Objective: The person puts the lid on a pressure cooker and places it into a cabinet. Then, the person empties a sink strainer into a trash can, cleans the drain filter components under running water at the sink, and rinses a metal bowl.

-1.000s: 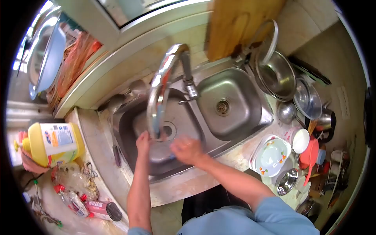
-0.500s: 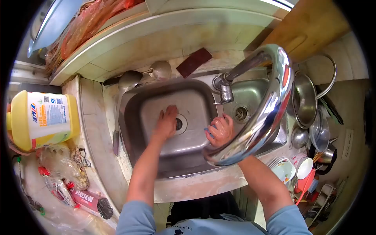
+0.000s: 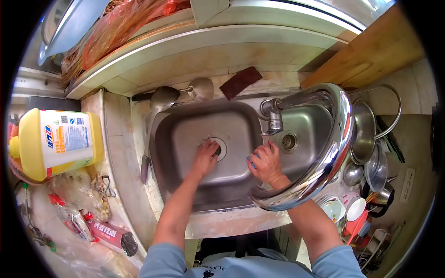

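The left hand [image 3: 205, 158], holding nothing visible, is spreading loosely at the drain [image 3: 224, 149], while the right hand [image 3: 267, 164] is curling around something blue [image 3: 251, 162], seemingly securing it over the sink [image 3: 187, 127].

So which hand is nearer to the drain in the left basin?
Left. The left hand has its fingertips at the drain; the right hand is farther off to the right, in front of the tap's base.
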Demonstrator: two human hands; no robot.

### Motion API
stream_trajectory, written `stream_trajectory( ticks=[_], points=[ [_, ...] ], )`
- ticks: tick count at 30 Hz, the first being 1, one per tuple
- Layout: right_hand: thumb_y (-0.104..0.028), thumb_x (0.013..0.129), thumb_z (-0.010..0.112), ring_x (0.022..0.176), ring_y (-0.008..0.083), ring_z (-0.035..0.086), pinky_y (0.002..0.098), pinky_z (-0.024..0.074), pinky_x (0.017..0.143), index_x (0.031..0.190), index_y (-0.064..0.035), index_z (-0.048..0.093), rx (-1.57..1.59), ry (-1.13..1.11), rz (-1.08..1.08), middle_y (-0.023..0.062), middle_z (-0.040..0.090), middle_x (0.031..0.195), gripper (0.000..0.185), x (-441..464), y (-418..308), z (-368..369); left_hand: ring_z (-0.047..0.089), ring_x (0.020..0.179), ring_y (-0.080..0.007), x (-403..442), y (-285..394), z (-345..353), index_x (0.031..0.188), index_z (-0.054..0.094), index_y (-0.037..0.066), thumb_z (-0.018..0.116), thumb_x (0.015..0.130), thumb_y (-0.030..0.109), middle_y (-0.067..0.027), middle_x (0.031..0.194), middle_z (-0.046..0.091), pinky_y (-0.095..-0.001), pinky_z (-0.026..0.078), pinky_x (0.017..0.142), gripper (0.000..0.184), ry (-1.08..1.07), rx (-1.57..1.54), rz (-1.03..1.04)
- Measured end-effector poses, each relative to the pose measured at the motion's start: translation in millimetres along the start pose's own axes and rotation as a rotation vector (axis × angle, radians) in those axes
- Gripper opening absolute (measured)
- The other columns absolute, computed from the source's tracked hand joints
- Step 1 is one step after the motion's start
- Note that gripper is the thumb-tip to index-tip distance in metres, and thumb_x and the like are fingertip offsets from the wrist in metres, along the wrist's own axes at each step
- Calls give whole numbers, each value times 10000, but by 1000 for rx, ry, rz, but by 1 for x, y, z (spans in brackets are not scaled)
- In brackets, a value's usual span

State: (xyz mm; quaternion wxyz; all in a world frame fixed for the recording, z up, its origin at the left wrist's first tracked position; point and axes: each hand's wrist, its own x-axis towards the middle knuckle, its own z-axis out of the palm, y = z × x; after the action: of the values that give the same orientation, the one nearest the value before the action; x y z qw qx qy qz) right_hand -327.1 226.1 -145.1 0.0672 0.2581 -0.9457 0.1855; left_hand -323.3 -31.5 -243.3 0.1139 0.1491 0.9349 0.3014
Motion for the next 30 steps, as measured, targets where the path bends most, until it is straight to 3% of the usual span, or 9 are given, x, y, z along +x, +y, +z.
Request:
stream_trajectory(
  ticks=[4, 6, 16, 19, 21, 22, 25, 27, 30],
  points=[
    [-200, 662, 700, 925, 212, 537, 512, 343, 931, 749, -120, 603, 24, 4, 4, 37, 554, 828, 153, 2, 0, -1, 487, 1167, -318, -27, -22, 12, 1156, 579, 52, 603, 771, 108, -145, 1255, 536, -441, 340, 1034, 389, 175, -151, -96],
    [-202, 662, 702, 920, 213, 538, 516, 343, 933, 747, -117, 608, 41, 4, 9, 40, 557, 823, 152, 1, 1, 0, 498, 1150, -322, -31, -21, 6, 1139, 592, 51, 607, 763, 100, -132, 1230, 560, -441, 347, 1028, 379, 181, -167, -488],
    [-188, 669, 697, 905, 215, 542, 515, 351, 939, 744, -103, 606, 46, -17, 6, 44, 551, 821, 145, 3, -1, -5, 523, 1115, -324, -22, 25, 11, 1085, 608, 43, 598, 794, 130, -131, 1190, 582, -403, 430, 918, 304, 254, -110, -124],
    [-184, 673, 694, 907, 216, 541, 513, 351, 940, 747, -102, 605, 43, -7, 5, 44, 548, 819, 142, 3, 0, -3, 576, 1043, -307, -19, 24, -5, 1005, 644, 52, 591, 799, 135, -144, 1094, 626, -396, 457, 883, 228, 195, -251, -711],
    [-182, 676, 692, 907, 217, 540, 512, 352, 940, 748, -101, 604, 39, -3, 1, 44, 547, 818, 140, 3, 0, -3, 625, 912, -300, -22, 16, -8, 891, 675, 61, 593, 801, 164, -160, 950, 659, -397, 488, 801, 159, -447, -35, -840],
    [-180, 676, 691, 907, 218, 541, 511, 352, 941, 751, -101, 603, 47, -5, 7, 45, 547, 819, 140, 4, 0, -4, 625, 912, -300, -21, 15, -5, 891, 675, 61, 593, 801, 164, -160, 950, 659, -397, 488, 801, 159, -447, -36, -841],
    [-176, 675, 690, 908, 219, 541, 509, 352, 942, 757, -101, 601, 51, -2, 12, 45, 547, 821, 142, 4, -1, -4, 639, 869, -296, -15, 7, 11, 831, 690, 74, 608, 787, 237, -159, 883, 665, -408, 495, 767, 187, -331, -114, -606],
    [-175, 674, 690, 910, 220, 541, 509, 351, 942, 759, -101, 600, 45, -3, 5, 46, 547, 822, 144, 3, -2, -4, 639, 911, -278, -4, 2, 13, 877, 694, 74, 612, 773, 293, -149, 913, 666, -412, 493, 785, 256, 152, -561, -503],
    [-175, 669, 694, 911, 220, 541, 507, 349, 946, 763, -100, 600, 48, 0, 0, 47, 547, 824, 152, 4, -1, -5, 639, 927, -274, -4, -18, -3, 929, 687, 69, 609, 765, 295, -142, 907, 670, -408, 491, 794, 290, 154, -470, -746]
  ],
)
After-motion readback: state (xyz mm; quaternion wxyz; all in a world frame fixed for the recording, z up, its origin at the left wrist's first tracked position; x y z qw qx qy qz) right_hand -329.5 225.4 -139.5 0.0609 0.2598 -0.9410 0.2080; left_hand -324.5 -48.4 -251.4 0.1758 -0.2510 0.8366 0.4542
